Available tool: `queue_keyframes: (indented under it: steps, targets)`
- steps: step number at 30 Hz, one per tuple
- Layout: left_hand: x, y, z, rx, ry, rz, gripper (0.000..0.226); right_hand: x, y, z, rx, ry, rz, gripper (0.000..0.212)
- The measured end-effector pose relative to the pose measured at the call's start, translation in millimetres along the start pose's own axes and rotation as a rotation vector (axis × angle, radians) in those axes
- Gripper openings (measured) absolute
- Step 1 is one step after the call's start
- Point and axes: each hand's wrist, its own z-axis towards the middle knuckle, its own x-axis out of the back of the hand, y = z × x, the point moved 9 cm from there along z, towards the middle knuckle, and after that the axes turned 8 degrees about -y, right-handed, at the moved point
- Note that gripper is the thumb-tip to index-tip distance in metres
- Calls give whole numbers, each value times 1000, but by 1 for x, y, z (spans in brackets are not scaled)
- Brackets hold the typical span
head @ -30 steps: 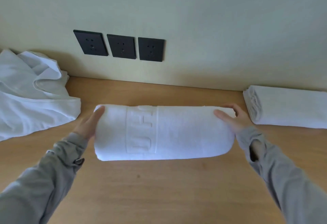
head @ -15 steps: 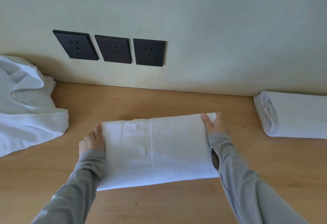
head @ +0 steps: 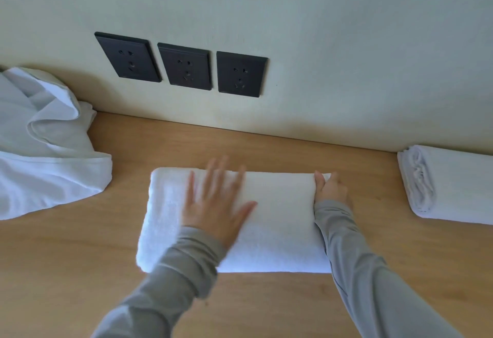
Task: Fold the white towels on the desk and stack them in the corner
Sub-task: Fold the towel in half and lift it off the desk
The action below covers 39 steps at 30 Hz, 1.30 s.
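Your left hand (head: 216,204) lies flat, fingers spread, on the folded white terry towel (head: 280,220) at the middle of the light wooden desk (head: 266,305), while your right hand (head: 330,189) grips the towel's far right corner.

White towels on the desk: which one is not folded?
The crumpled towel at far left; the middle towel and the right towel are folded.

Bare desk (head: 373,185) between folded towel (head: 280,220) and right stack (head: 453,185).
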Motion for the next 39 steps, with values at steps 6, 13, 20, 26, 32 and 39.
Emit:
queue_keyframes:
  steps: [6, 13, 20, 26, 32, 39]
  targets:
    - [-40, 8, -2, 55, -99, 57, 67, 29, -52, -35, 336, 211, -339, 52]
    - [-39, 14, 0, 19, -113, 54, 63, -43, -110, -139, 829, 34, -431, 52]
    - [-51, 9, 14, 6, -184, 51, 62, -64, -104, -115, 791, -183, -500, 64]
    - [-33, -72, -19, 97, -82, 39, 71, -25, -21, -86, 559, -110, -472, 64]
    - [-45, -84, -15, 85, -119, -32, 68, -24, -4, -77, 542, -105, -379, 63]
    - [-21, -64, -24, 56, -136, 126, 81, -13, -12, -95, 548, -113, -505, 67]
